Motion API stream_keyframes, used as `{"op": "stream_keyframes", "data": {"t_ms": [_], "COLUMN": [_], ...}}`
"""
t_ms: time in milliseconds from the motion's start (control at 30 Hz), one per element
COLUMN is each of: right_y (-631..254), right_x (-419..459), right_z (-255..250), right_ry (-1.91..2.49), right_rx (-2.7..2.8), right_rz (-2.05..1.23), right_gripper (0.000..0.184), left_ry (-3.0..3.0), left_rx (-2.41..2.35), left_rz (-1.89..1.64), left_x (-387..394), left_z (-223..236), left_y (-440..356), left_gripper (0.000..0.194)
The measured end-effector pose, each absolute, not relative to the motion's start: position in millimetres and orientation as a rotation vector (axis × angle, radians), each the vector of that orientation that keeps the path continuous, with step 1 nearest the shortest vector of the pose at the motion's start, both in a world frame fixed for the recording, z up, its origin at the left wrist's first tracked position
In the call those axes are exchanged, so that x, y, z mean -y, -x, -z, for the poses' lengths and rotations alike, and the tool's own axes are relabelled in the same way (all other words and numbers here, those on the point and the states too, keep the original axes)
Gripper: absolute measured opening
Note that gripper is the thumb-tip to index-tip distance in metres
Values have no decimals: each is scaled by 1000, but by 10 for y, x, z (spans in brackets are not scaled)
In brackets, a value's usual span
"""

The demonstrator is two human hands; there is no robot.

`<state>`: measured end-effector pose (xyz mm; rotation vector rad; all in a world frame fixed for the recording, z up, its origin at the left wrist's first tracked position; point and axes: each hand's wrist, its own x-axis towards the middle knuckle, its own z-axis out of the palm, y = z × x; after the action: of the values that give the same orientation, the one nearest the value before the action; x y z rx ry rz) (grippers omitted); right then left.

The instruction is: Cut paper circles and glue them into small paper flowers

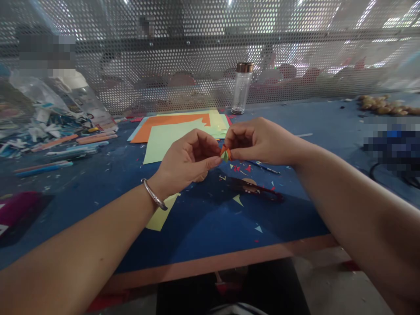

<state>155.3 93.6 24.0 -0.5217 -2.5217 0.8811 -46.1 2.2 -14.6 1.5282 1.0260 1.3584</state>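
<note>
Between my two hands is a small folded paper piece (225, 153), orange with a light green part. My left hand (193, 157), with a silver bangle at the wrist, pinches its left side between thumb and fingers. From the right, my right hand (252, 142) grips the orange part with thumb and fingertips. Both hands hover above the blue table (210, 236). Below them lie small red and pale paper scraps (238, 200) and a dark, thin object I cannot make out (259, 189). A pale yellow paper strip (163, 214) lies under my left wrist.
Green sheets (164, 140) and an orange sheet (141, 131) lie behind my left hand. A glass bottle (242, 89) stands by the perforated metal screen (197, 57). Coloured sticks (75, 146) and a plastic bottle (95, 109) are at left, a magenta object (19, 210) nearer.
</note>
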Motion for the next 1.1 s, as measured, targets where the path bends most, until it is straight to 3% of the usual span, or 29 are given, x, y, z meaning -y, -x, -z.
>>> {"op": "stream_keyframes", "data": {"t_ms": [567, 1100], "right_y": [-1573, -1564], "right_x": [-940, -938], "right_z": [-254, -265], "right_ry": [511, 487], "right_rx": [2529, 2565], "right_rz": [-897, -791], "right_gripper": [10, 11], "left_ry": [-1551, -1520], "left_rx": [-993, -1157], "left_rz": [-1350, -1395], "left_x": [-43, 20], "left_z": [154, 123], "left_y": [503, 453], "left_gripper": [35, 17]}}
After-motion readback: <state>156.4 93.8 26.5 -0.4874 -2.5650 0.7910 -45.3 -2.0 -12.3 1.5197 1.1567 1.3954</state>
